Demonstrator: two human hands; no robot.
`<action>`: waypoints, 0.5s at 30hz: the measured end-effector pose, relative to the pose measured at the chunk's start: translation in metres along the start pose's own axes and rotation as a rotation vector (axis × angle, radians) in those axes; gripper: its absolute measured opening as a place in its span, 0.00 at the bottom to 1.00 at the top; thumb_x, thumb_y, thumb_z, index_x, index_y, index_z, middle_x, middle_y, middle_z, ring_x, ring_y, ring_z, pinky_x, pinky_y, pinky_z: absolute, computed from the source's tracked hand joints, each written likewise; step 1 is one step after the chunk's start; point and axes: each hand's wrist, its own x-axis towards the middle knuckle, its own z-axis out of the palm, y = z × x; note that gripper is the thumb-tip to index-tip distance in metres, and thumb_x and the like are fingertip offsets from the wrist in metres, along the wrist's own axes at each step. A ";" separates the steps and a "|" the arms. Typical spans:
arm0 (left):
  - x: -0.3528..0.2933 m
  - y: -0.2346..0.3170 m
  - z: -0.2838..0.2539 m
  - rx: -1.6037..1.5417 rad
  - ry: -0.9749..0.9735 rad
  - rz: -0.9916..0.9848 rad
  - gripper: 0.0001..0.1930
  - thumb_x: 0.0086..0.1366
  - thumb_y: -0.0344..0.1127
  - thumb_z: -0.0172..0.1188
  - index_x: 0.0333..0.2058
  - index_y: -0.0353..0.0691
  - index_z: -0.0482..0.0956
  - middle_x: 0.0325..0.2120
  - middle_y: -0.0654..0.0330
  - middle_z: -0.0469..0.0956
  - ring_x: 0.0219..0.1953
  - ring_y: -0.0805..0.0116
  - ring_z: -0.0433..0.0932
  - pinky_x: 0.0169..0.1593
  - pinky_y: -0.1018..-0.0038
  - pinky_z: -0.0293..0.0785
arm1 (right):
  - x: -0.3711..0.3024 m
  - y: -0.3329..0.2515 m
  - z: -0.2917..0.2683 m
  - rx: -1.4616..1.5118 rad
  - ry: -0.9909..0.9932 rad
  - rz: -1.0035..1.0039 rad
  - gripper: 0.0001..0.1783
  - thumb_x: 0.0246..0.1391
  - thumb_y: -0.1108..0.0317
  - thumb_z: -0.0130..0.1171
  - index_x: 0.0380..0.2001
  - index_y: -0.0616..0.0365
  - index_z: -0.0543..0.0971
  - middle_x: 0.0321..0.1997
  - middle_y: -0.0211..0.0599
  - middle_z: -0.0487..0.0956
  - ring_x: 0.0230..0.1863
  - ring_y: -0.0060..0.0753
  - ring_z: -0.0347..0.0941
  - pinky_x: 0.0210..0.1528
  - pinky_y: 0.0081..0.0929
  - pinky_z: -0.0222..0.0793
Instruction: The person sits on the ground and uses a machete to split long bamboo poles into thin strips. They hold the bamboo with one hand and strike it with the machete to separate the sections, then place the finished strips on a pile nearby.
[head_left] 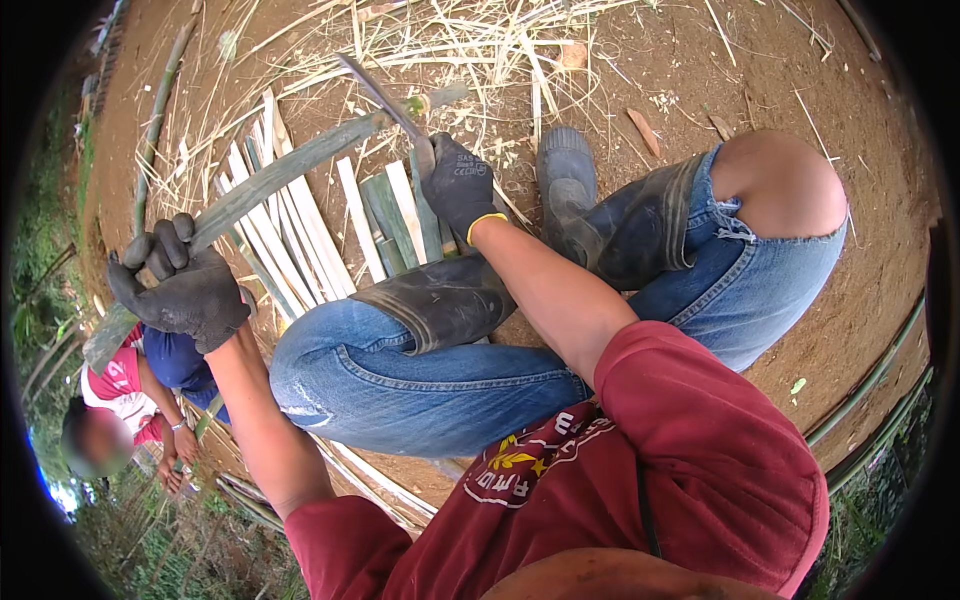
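My left hand (195, 295), in a dark work glove, is wrapped round a long green bamboo pole (290, 176). The pole slants across in front of me, from beyond my left hand up to the far middle. In a dark glove with a yellow cuff, my right hand (458, 188) grips the handle of a long knife (378, 94). The knife's blade points up and to the left and crosses the pole near its far end, beside a node. Whether the edge touches the bamboo I cannot tell.
Pale split bamboo strips (300, 215) and green bamboo pieces (388, 222) lie beyond my left knee. Thin shavings (500, 45) litter the dirt ground (690, 60). My rubber boot (567, 165) rests right of the strips. Another person (125, 385) sits at the left.
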 end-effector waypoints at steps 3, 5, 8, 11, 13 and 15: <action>0.000 -0.001 0.003 0.018 0.025 0.004 0.16 0.60 0.45 0.56 0.20 0.41 0.70 0.11 0.66 0.52 0.17 0.70 0.56 0.32 0.70 0.60 | 0.009 0.018 0.004 -0.042 -0.032 0.024 0.23 0.65 0.50 0.42 0.38 0.58 0.77 0.31 0.51 0.81 0.35 0.55 0.79 0.41 0.49 0.73; 0.001 -0.004 -0.011 -0.024 -0.034 -0.065 0.16 0.60 0.45 0.56 0.19 0.41 0.70 0.12 0.65 0.56 0.17 0.70 0.55 0.32 0.70 0.59 | 0.008 0.040 -0.003 -0.113 -0.044 0.015 0.22 0.64 0.50 0.42 0.38 0.58 0.77 0.30 0.52 0.81 0.35 0.55 0.79 0.41 0.49 0.73; -0.001 0.003 0.000 0.002 0.013 -0.003 0.17 0.60 0.45 0.56 0.19 0.41 0.70 0.14 0.64 0.60 0.16 0.70 0.54 0.32 0.69 0.59 | 0.012 0.034 -0.003 -0.070 -0.046 -0.059 0.22 0.63 0.51 0.43 0.36 0.57 0.78 0.31 0.52 0.81 0.35 0.55 0.79 0.42 0.48 0.73; -0.002 0.004 0.003 -0.007 0.056 -0.023 0.17 0.60 0.46 0.57 0.19 0.41 0.69 0.16 0.63 0.64 0.16 0.70 0.55 0.33 0.69 0.59 | 0.022 0.038 0.000 -0.053 -0.077 0.002 0.24 0.64 0.49 0.43 0.35 0.57 0.79 0.32 0.52 0.81 0.36 0.55 0.79 0.42 0.48 0.73; -0.001 0.001 0.001 -0.016 0.028 -0.016 0.15 0.60 0.44 0.56 0.19 0.42 0.71 0.15 0.64 0.63 0.17 0.71 0.55 0.31 0.70 0.59 | 0.029 0.047 0.006 -0.095 -0.031 0.063 0.23 0.63 0.49 0.43 0.34 0.56 0.79 0.32 0.52 0.81 0.36 0.55 0.79 0.42 0.49 0.73; 0.002 -0.001 -0.003 -0.034 0.021 -0.021 0.14 0.60 0.43 0.56 0.19 0.43 0.72 0.15 0.65 0.62 0.17 0.71 0.56 0.30 0.71 0.58 | 0.021 0.044 0.011 -0.128 -0.020 -0.043 0.25 0.64 0.49 0.42 0.34 0.58 0.79 0.32 0.53 0.81 0.38 0.55 0.79 0.42 0.49 0.73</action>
